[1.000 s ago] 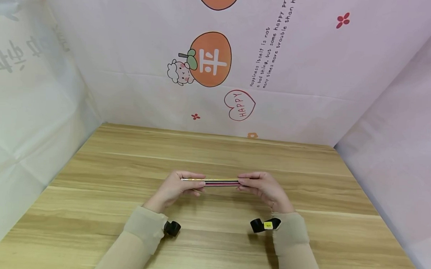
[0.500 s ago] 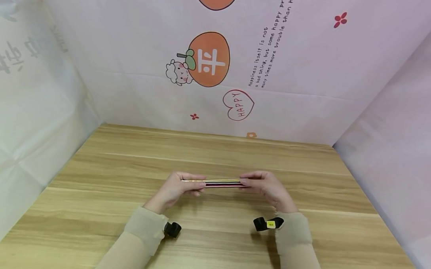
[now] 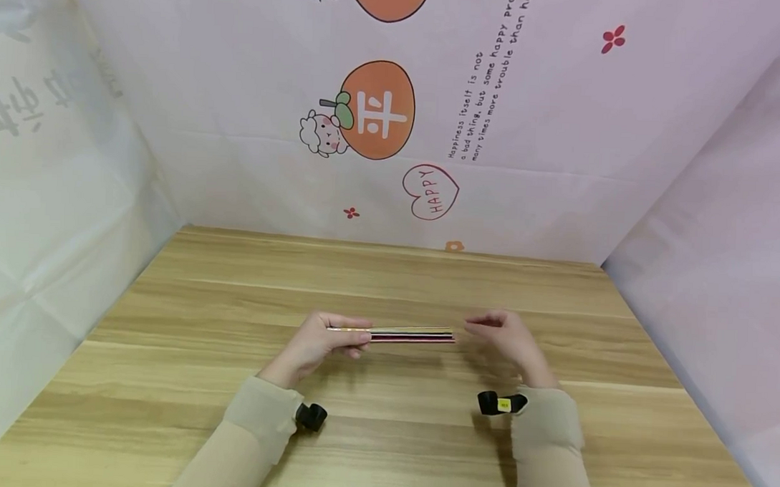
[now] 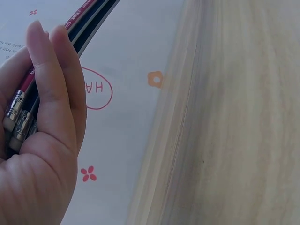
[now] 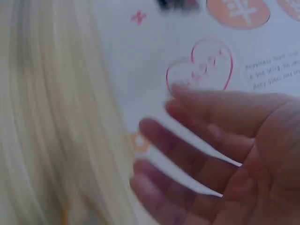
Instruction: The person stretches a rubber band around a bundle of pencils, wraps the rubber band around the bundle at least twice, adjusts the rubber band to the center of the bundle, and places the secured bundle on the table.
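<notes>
Head view: a pencil bundle (image 3: 414, 337) is held level over the table (image 3: 383, 444), pinched near one end by the left hand's fingers (image 3: 309, 344), presumably to keep the opposite ends accessible. The right hand (image 3: 509, 342) is positioned just beside those ends, not touching.

Left wrist view: eraser ends (image 4: 14, 108) are enclosed within the hand, likely for stability.

Right wrist view: fingers (image 5: 187, 150) are spread; nothing is gripped.

A small booth (image 3: 205, 180) walled with printed sheets
A wood-grain worktop (image 3: 389, 279) stands between a back sheet (image 3: 254, 81) bearing orange fruit (image 3: 380, 110), a red heart (image 3: 431, 192) and English lines (image 3: 488, 103), a left sheet (image 3: 63, 196) and a right sheet (image 3: 719, 226). Black wrist cameras (image 3: 311, 416) suggest a recording setup; whether at home or in a lab cannot be told.
</notes>
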{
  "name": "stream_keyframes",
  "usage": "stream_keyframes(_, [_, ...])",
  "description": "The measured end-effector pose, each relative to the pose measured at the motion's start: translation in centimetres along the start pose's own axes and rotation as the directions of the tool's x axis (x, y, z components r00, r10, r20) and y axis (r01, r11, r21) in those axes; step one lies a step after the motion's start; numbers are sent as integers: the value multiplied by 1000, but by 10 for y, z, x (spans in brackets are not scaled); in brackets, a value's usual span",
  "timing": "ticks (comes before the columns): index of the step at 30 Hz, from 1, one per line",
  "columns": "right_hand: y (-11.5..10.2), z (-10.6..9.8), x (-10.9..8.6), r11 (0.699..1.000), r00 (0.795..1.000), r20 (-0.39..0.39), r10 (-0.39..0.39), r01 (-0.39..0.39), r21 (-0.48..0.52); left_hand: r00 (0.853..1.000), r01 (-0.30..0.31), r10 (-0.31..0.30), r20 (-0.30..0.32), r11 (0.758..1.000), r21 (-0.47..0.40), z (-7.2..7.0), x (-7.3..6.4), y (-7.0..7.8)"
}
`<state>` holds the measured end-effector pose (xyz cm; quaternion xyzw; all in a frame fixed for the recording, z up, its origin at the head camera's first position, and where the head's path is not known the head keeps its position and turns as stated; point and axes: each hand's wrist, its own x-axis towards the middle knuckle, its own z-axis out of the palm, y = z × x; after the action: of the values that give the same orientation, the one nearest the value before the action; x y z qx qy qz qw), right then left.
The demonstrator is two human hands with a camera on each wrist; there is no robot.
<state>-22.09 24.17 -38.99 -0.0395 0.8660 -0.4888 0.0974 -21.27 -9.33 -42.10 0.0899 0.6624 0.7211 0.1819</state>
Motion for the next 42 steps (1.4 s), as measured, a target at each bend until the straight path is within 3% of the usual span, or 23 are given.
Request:
stream_keyframes(4, [15, -13, -3, 985, 998, -25, 59, -63, -161, 1000, 3, -3, 4, 1000, 5, 0, 0, 0])
stream_keyframes(11, [38, -29, -7, 948, 985, -28, 169, -170, -269, 1000, 0, 0, 5, 1000, 11, 0, -1, 0])
stream_keyframes(19, [44, -28, -6, 919, 990, -40, 135, -140, -367, 1000, 2, -2, 15, 1000, -2, 0, -2, -1])
stream_keyframes(24, [44, -28, -5, 963, 993, -13, 121, -120, -240, 1000, 1, -1, 22, 1000, -5, 0, -1, -2])
stream_keyframes(27, [44, -28, -2, 995, 995, 24, 93, -92, -38, 1000, -2, 2, 20, 1000, 1, -1, -1, -1])
stream_keyframes(29, [44, -27, -1, 990, 997, 38, 73, -76, 115, 1000, -1, 1, 17, 1000, 3, -1, -2, 0])
stream_keyframes(31, [42, -27, 1, 957, 998, 41, 46, -56, 285, 1000, 0, 0, 14, 1000, -2, -3, -2, 1])
stream_keyframes(35, [37, -26, 3, 824, 998, 57, -39, 0, 566, 1000, 3, -3, 8, 1000, -25, -5, -4, 2])
stream_keyframes(38, [33, -24, 4, 732, 990, 85, -109, 22, 681, 1000, -6, 6, 9, 999, -44, -6, -4, 3])
stream_keyframes(42, [28, -21, 4, 674, 986, 87, -144, 33, 738, 1000, -19, 20, 16, 998, -60, -8, -4, 4])
